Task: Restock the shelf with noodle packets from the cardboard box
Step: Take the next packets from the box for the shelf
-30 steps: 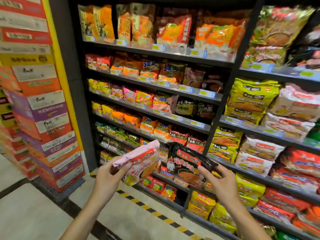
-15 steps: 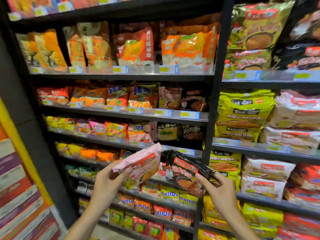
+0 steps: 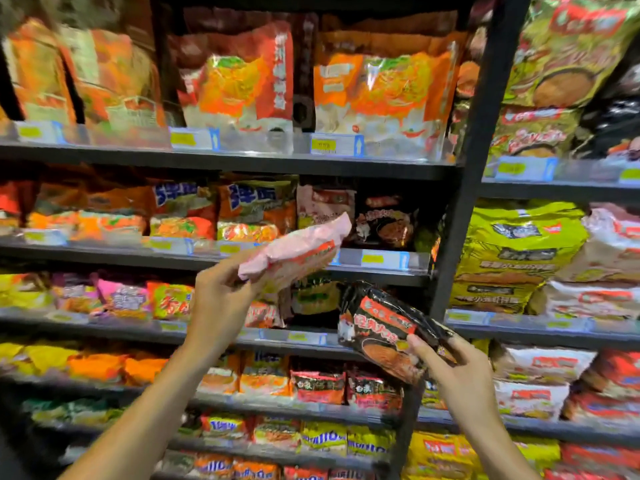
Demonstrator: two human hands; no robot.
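Observation:
My left hand (image 3: pixel 218 299) grips a pink noodle packet (image 3: pixel 298 249) by its lower end, raised in front of the second shelf (image 3: pixel 381 260), just below a row of matching pink packets (image 3: pixel 323 202) and black packets (image 3: pixel 388 223). My right hand (image 3: pixel 457 372) pinches a black noodle packet (image 3: pixel 384 329) with red lettering, held lower, near the dark shelf upright (image 3: pixel 453 237). The cardboard box is out of view.
Dark metal shelves filled with noodle packets fill the view: large orange bags (image 3: pixel 381 88) on top, orange, pink and yellow packs to the left, big yellow multipacks (image 3: pixel 519 251) and white-red packs in the right bay. Price tags line each shelf edge.
The view has tilted up and closed in on the shelves. My left hand has lifted the pink packet up toward the second shelf; the black packet stays lower in my right hand.

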